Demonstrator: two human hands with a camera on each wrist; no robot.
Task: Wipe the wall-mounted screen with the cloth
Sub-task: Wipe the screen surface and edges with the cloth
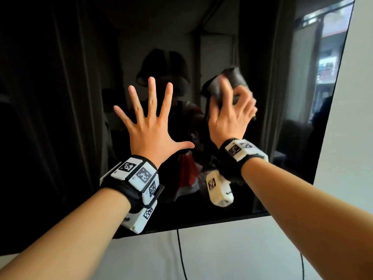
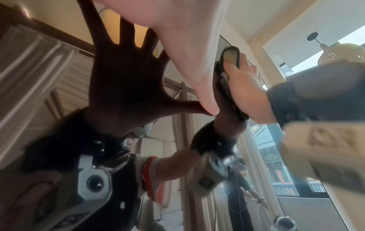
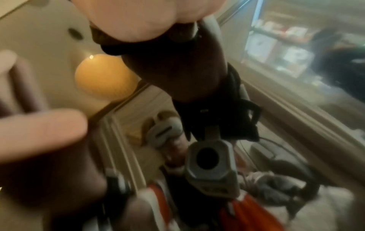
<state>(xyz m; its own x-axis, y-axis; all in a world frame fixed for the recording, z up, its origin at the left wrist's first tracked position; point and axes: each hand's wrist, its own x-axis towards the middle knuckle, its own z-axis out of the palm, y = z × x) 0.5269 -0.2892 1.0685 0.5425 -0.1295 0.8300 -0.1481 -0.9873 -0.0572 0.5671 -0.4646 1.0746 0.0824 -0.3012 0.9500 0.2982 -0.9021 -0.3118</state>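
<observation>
Most of the cloth was hidden behind the right hand, and its outline was smeared by blur. The screen was cut off at the left and top edges. The right wrist view was blurred throughout.

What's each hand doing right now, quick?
Left hand: open, fingers spread, at the screen.
Right hand: holding the dark cloth against the screen.

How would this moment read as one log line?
left hand: flat on screen | right hand: presses cloth | stage: wiping
</observation>
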